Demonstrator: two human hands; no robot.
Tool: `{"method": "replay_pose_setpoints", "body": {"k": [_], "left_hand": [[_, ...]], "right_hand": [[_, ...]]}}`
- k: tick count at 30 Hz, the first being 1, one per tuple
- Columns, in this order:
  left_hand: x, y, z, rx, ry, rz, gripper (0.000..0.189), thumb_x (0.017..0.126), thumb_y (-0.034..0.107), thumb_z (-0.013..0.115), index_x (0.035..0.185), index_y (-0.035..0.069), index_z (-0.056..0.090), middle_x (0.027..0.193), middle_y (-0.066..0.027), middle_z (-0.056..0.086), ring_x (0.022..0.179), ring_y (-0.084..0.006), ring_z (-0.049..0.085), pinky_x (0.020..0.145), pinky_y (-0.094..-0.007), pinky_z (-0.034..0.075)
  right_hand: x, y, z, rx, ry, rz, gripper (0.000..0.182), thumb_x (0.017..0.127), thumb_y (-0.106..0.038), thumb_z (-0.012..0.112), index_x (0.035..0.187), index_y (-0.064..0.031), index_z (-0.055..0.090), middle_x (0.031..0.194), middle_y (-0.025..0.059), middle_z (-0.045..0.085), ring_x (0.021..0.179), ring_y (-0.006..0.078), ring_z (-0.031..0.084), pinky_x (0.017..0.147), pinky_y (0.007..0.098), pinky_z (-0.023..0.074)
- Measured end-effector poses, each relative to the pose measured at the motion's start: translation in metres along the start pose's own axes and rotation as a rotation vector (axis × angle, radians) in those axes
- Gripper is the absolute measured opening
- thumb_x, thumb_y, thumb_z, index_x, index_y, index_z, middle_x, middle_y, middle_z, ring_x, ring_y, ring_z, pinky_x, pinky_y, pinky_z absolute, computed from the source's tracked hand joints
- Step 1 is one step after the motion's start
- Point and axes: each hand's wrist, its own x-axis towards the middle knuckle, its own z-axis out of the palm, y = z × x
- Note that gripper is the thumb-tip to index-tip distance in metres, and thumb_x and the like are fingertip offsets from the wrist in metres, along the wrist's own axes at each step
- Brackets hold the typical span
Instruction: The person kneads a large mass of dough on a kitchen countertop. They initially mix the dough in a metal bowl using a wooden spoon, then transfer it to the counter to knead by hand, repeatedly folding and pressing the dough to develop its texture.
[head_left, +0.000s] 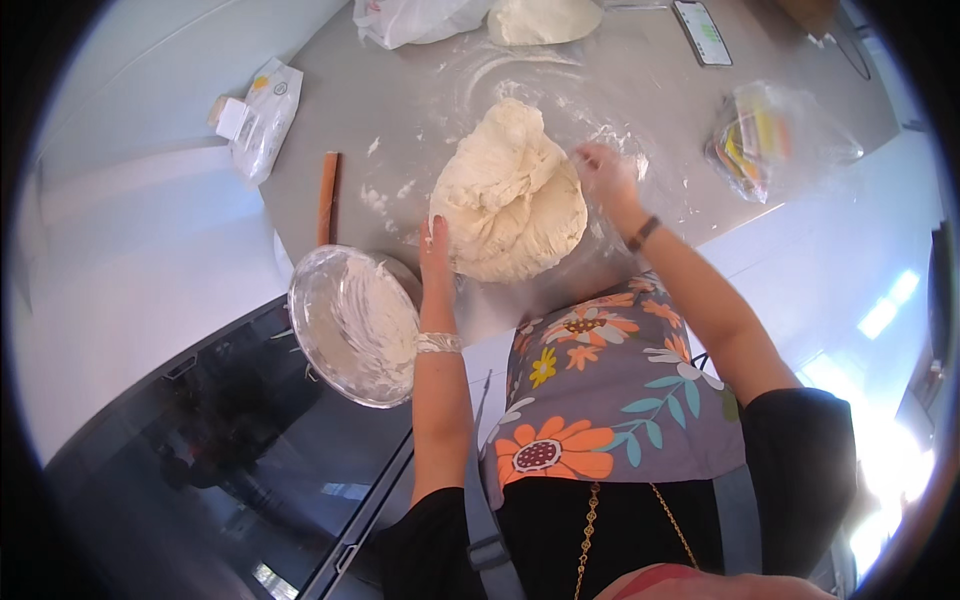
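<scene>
A large lump of pale dough (517, 195) lies folded on the floured grey table (360, 97) in front of me. Against its left edge rests my left hand (437, 251), a band round the wrist, its fingers pointing away from me. My right hand (606, 178), blurred, is just right of the dough over scattered flour; its fingers look partly curled, and whether it touches the dough I cannot tell. A steel bowl (352, 326) smeared with dough or flour stands tilted beside my left forearm.
A brown stick (328, 196) lies behind the bowl. Farther out are a plastic packet (268, 124), a white plastic bag (424, 19), another dough piece (544, 20), a phone (702, 33) and a clear bag with colourful packets (757, 142).
</scene>
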Motion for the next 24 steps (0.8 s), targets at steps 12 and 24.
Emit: {"method": "replay_pose_setpoints", "body": {"k": [12,24], "left_hand": [[-0.07,-0.013,0.078,-0.715,-0.166,-0.257,0.065,0.087,0.044,0.049,0.135,0.011,0.021,0.134,-0.0123,0.034,0.119,-0.0297,0.04,0.094,-0.0465,0.038],[0.036,0.102,0.112,0.368,0.033,0.994,0.028,0.084,0.031,0.053,0.091,0.004,0.062,0.094,-0.0143,0.063,0.098,-0.0307,0.053,0.08,-0.0426,0.041]], "right_hand": [[0.025,-0.028,0.016,0.058,-0.168,0.047,0.06,0.064,-0.025,0.072,0.115,-0.0025,0.048,0.108,0.0189,0.056,0.099,0.0336,0.054,0.082,0.0383,0.045],[-0.003,-0.085,0.011,-0.596,-0.278,-0.744,0.025,0.07,-0.007,0.057,0.095,-0.0068,0.056,0.093,0.011,0.052,0.09,0.0284,0.052,0.077,0.0364,0.0452]]}}
